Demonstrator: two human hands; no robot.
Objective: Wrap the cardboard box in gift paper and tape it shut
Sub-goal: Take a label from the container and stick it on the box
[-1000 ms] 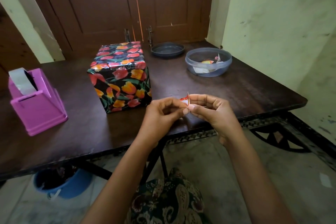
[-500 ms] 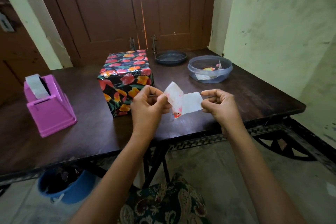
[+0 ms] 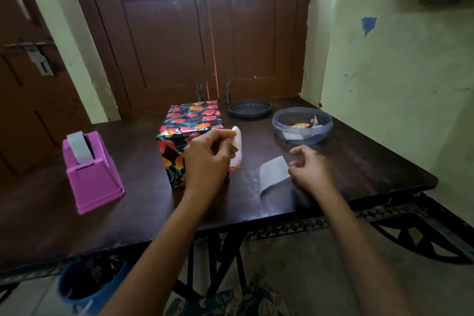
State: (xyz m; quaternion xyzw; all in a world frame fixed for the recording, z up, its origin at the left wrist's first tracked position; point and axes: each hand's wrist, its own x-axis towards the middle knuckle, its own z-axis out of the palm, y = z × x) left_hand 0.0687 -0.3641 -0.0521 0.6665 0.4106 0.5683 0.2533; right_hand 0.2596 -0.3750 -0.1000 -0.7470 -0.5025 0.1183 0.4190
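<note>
Gift-wrapped box [image 3: 192, 117], in black paper printed with red and orange tulips, stood on the dark wooden table [image 3: 372, 161], centre-left and toward the far edge. Left hand [image 3: 207, 161] was raised in front of the box's right near corner, thumb and curled fingers pinching a small white paper scrap [image 3: 237, 147] with print showing at its lower end. Right hand [image 3: 310, 172] was to the right, apart from the left, fingers curled, gripping the right edge of a translucent grey strip [image 3: 273, 173]; motion blur there. Pink tape dispenser [image 3: 92, 177] sat on the table's left. Clear plastic tub [image 3: 302, 133] holding scraps sat far right, with a dark shallow dish [image 3: 250, 110] just behind it.
</note>
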